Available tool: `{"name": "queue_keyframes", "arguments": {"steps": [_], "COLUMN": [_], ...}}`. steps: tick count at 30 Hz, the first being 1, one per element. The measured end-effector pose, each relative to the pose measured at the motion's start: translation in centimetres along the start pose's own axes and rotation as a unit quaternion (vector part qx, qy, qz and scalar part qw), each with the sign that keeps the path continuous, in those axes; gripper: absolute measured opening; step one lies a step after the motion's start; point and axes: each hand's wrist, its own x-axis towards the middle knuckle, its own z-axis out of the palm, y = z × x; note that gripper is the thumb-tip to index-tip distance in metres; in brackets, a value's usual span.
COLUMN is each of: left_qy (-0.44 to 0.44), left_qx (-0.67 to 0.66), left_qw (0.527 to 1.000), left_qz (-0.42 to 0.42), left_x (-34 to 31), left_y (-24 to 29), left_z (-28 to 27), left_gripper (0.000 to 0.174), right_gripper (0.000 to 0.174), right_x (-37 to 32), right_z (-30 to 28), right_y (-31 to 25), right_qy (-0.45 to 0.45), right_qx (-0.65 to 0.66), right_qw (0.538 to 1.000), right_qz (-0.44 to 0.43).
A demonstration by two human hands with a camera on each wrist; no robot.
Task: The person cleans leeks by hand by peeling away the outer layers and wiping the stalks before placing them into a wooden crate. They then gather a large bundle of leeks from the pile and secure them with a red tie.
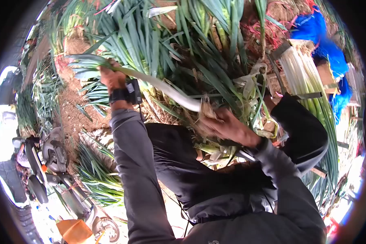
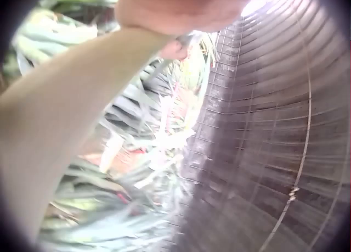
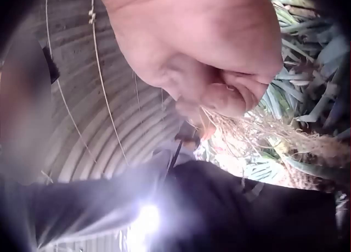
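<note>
I've got one leek [image 1: 162, 86] on the head cam, held up crosswise btw both hands, w/ the leek pile [image 1: 138, 44] behind it. L hand [image 1: 114, 78] grips it near the green end, fingers wrapped round the stalk; on the L wrist cam the fingertips are cut off at the top & the pale stalk runs out of frame, blurred. R hand [image 1: 227, 127] is at the other end, fingers curled, and seems to pinch the roots [image 3: 258, 134]; exact contact is hidden under the fingertips on the R wrist cam. Thumb detail there I can't make out.

To the R, a leek bundle [image 1: 309, 75] w/ a band round it sits nr some blue netting [image 1: 311, 28]. Scooter [image 1: 55, 152] at far L is partly washed out by glare. Ribbed wall [image 2: 263, 136] fills the R side of the L wrist cam, top overexposed.
</note>
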Motion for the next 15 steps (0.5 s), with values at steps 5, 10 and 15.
{"name": "queue_keyframes", "arguments": {"steps": [5,10,15], "left_qy": [0.073,0.064,0.157], "left_qx": [0.185,0.051,0.089], "left_qw": [0.979,0.997,0.982], "left_qz": [0.031,-0.009,0.063], "left_x": [-0.5,-4.0,-2.4], "left_y": [-4.4,-5.0,-1.6], "left_z": [-0.7,4.0,2.0], "left_gripper": [0.038,0.037,0.059], "right_gripper": [0.033,0.027,0.027], "right_x": [-6.5,-11.9,-24.2], "right_z": [3.2,4.6,-0.5], "right_y": [-2.4,-5.5,0.7], "right_qy": [0.053,0.089,0.234], "right_qx": [-0.108,-0.173,-0.074], "right_qw": [0.988,0.977,0.969], "right_qz": [-0.096,0.087,0.015]}}
